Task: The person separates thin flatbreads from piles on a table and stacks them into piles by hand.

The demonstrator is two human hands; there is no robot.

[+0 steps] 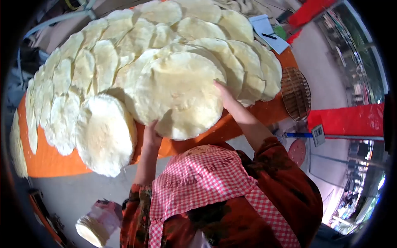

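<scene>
I have the bread (182, 93) at the centre of the frame, pale, round and lying over other breads; the left hand (153, 135) pinches its lower-left rim, thumb on top, the other fingers hidden from me; the right hand (224, 93) pinches its right rim, thumb showing, and I cannot tell how its covered fingers sit.

Just left of the left hand, a stack (103, 134) of rounds stands at the front edge of the orange table (45, 165); overlapping sheets (105, 64) fill the upper left of the frame.

At upper right I see a notebook (264, 27) with a black pen (269, 36) on it; below that, at right of centre, a brown rack (295, 94); a checked apron (198, 177) fills the lower middle; a bag (101, 219) sits at lower left.
</scene>
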